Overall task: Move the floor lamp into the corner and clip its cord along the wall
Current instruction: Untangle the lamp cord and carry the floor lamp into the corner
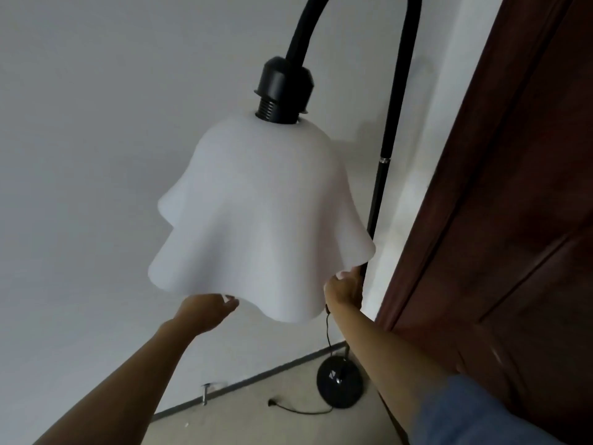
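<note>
The floor lamp stands in the corner between a white wall and a dark wooden door. Its wavy white shade [260, 220] hangs from a black socket [284, 88] on a curved black pole [390, 130]. The round black base [340, 383] rests on the floor. My right hand [343, 290] is wrapped around the pole just below the shade's edge. My left hand [208, 311] is open, its fingertips touching the shade's lower rim. The black cord [301, 410] trails from the base across the floor and ends in a loose plug [272, 403].
The dark wooden door [513, 220] fills the right side, close behind the pole. A grey baseboard [256, 377] runs along the white wall. A small metal door stop [205, 393] stands on the floor by the baseboard, left of the plug.
</note>
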The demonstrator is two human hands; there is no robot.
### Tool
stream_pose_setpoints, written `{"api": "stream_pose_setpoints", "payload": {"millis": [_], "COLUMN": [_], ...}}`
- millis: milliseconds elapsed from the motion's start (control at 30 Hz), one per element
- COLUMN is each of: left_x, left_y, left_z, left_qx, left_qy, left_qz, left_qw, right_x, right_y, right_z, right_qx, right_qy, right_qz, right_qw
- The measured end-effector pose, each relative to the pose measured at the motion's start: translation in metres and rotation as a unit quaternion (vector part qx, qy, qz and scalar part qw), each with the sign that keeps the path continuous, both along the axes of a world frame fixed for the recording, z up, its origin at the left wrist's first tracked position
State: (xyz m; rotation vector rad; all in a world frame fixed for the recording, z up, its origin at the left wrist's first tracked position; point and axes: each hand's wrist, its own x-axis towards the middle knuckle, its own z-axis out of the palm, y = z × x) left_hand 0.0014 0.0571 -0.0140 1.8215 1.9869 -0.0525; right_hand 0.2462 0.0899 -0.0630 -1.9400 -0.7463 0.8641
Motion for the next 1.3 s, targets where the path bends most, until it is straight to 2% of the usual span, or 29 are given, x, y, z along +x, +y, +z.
{"api": "stream_pose_setpoints", "payload": {"millis": [67,167,233,400,500,633,700,767,900,1033,1133,1300], "left_x": [0.005,0.009,0.012,0.016,0.019,0.018,0.016,0.014,0.010,0.020,0.049,0.089], "left_y": [-0.014,-0.044,-0.063,-0.106,-0.127,-0.142,-0.146,-0.149,-0.157,-0.170,-0.168,-0.153], "left_z": [0.001,-0.005,-0.007,-0.023,-0.031,-0.039,-0.041,-0.042,-0.044,-0.050,-0.051,-0.071], "left_qx": [0.061,0.057,0.056,0.058,0.047,0.042,0.038,0.036,0.007,-0.026,-0.042,-0.063], "left_qy": [-0.031,-0.037,-0.040,-0.046,-0.045,-0.044,-0.039,-0.036,-0.036,-0.110,-0.201,-0.217], "left_qz": [0.019,0.060,0.080,0.132,0.150,0.163,0.164,0.161,0.154,0.139,0.123,0.070], "left_qw": [0.997,0.996,0.994,0.989,0.987,0.985,0.985,0.986,0.987,0.984,0.971,0.972], "right_x": [0.001,0.002,0.002,0.011,0.014,0.021,0.026,0.027,0.019,0.013,0.016,0.034], "right_y": [-0.001,0.002,0.006,0.005,0.001,-0.020,-0.036,-0.047,-0.061,-0.072,-0.077,-0.084], "right_z": [0.000,-0.001,0.002,0.008,0.003,-0.017,-0.025,-0.026,-0.008,0.021,0.044,0.073], "right_qx": [0.020,0.050,0.062,0.069,0.030,-0.099,-0.158,-0.184,-0.165,-0.136,-0.123,-0.095], "right_qy": [-0.020,-0.005,0.036,0.154,0.179,0.076,0.066,0.117,0.264,0.392,0.441,0.489], "right_qz": [0.035,0.079,0.098,0.075,0.135,0.278,0.315,0.320,0.282,0.265,0.258,0.243], "right_qw": [0.999,0.996,0.993,0.983,0.974,0.952,0.934,0.922,0.908,0.870,0.851,0.832]}}
